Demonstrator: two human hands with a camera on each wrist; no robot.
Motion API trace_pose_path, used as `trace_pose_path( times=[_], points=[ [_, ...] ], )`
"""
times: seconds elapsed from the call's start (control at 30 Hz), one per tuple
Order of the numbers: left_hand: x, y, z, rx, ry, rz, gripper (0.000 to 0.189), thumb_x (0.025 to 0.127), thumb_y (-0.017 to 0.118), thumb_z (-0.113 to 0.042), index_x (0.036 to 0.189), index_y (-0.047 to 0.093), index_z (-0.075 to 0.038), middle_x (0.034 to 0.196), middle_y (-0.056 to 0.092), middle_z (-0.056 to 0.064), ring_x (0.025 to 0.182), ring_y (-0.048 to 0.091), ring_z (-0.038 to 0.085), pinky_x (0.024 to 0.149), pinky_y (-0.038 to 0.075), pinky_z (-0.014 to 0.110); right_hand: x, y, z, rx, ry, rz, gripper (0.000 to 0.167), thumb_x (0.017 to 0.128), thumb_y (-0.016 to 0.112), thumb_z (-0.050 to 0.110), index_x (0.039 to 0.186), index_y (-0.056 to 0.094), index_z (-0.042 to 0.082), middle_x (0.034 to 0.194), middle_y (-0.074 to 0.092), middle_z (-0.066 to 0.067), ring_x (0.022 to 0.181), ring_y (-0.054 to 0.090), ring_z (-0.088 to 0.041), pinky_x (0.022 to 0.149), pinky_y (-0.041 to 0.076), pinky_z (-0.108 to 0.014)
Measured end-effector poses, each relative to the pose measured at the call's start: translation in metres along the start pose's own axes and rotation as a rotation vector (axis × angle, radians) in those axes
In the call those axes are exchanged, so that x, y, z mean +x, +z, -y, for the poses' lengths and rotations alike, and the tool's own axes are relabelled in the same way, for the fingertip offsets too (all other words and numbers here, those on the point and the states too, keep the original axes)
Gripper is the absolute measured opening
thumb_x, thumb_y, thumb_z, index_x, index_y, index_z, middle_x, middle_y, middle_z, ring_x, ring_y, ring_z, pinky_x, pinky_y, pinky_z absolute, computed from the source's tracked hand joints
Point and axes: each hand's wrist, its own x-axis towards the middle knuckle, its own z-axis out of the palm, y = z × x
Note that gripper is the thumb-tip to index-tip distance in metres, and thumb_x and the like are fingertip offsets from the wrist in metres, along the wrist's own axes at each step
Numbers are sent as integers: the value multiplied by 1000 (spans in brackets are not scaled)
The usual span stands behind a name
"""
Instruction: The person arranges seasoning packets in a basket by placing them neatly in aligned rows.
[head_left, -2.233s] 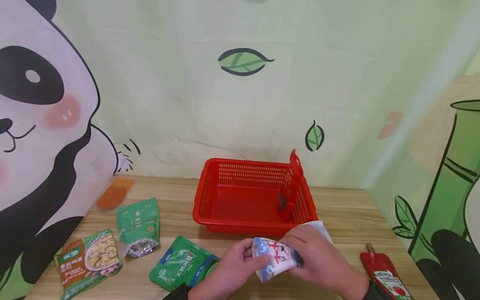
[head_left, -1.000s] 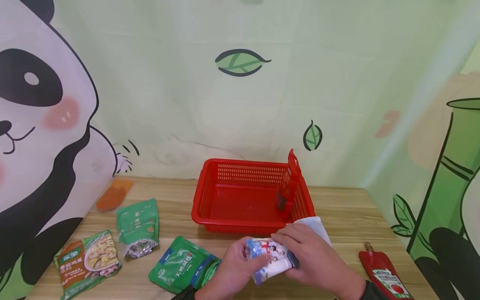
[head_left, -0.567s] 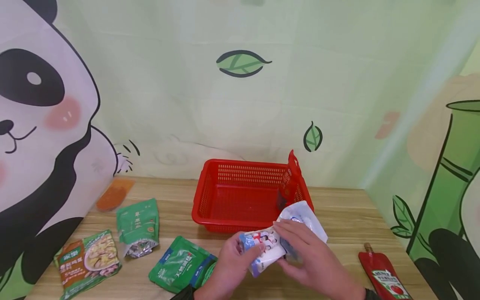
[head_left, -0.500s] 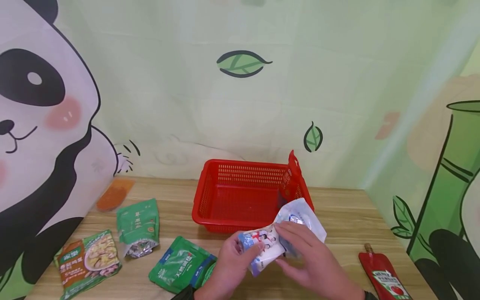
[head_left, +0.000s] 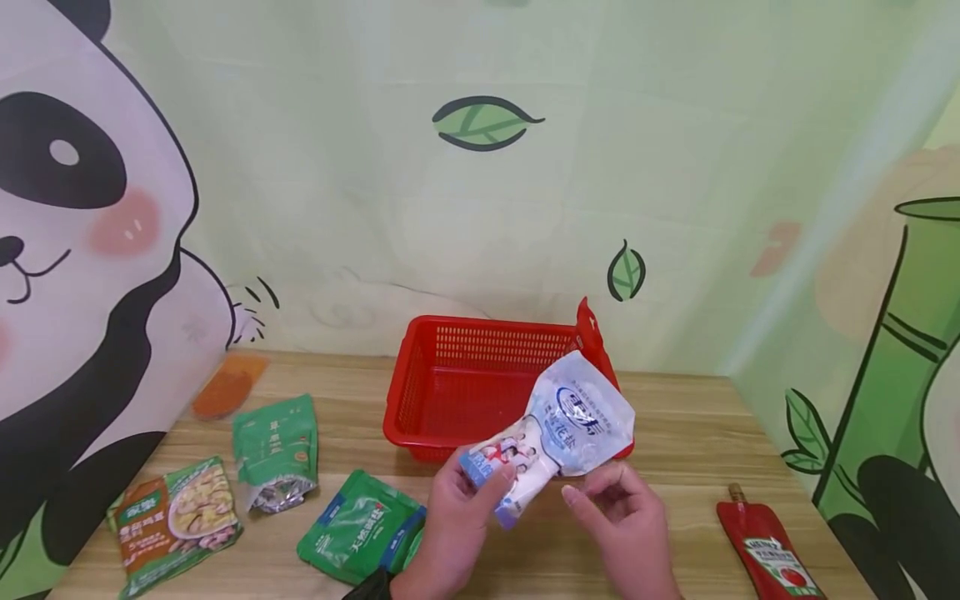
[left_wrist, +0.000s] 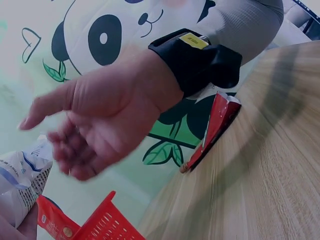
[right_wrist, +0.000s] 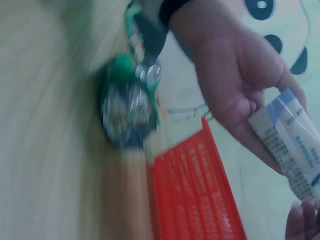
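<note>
A white and blue bag of salt [head_left: 570,421] is held up over the front right of the red basket, its upper end spread out and leaning right. My left hand [head_left: 459,525] grips its lower end, thumb on the printed front. The right wrist view shows the same left hand [right_wrist: 240,75] round the bag's bottom [right_wrist: 292,137]. Just below the bag's right side, my right hand [head_left: 626,525] is apart from it, fingers loosely bent and holding nothing. In the left wrist view this right hand [left_wrist: 102,117] appears with thumb extended, beside the bag [left_wrist: 22,180].
Behind the bag stands the red plastic basket [head_left: 401,417] with a red packet [head_left: 588,329] upright in its right side. At left lie a green pouch [head_left: 276,446], a brown-green food packet [head_left: 180,521] and another green bag [head_left: 360,529]. A ketchup pouch [head_left: 768,546] lies at right.
The bag, earlier folded down between both hands, now stands unfolded with its blue-lettered front showing. My right hand has let go of it and moved down. The left hand keeps its grip.
</note>
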Motion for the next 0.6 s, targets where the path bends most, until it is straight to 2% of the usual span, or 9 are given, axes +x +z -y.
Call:
trace_pose_path(
  times=[0.07,0.2,0.33,0.43,0.5,0.6],
  points=[
    [0,0,1,-10,13,4,53,95,75,-30,135,51,-4,127,69,12,103,70,17,86,60,25,1,4,2,38,171,-22,21,89,75,-3,94,54,-1,90,66,0,86,68,-7,77,58,-21],
    [-1,1,2,-25,34,3,52,95,75,-28,134,51,-3,126,69,13,101,69,18,85,59,24,5,10,2,188,313,-12,17,97,65,0,99,49,4,97,67,2,93,71,-11,88,59,-26],
    [-2,1,2,-35,43,13,51,95,74,-27,134,52,-3,126,69,13,103,68,18,87,59,24,7,16,2,391,367,41,18,103,56,6,118,47,6,110,67,3,104,70,-11,97,56,-29],
    [-5,2,2,-52,46,37,50,95,75,-24,134,52,-3,125,69,12,103,68,17,88,58,24,7,18,1,550,382,133,26,108,48,12,133,46,12,122,68,6,114,66,-9,102,52,-27],
    [-7,3,3,-71,56,56,49,95,74,-21,134,52,-1,125,69,13,103,68,17,88,58,24,6,21,1,638,397,187,26,110,44,17,135,49,19,126,69,9,117,64,-7,103,49,-26],
    [-8,5,4,-95,62,85,50,94,74,-17,135,52,1,126,68,15,105,68,17,91,57,24,6,25,1,720,437,218,27,111,42,26,136,51,27,131,66,13,121,59,-4,106,44,-24]
  ],
)
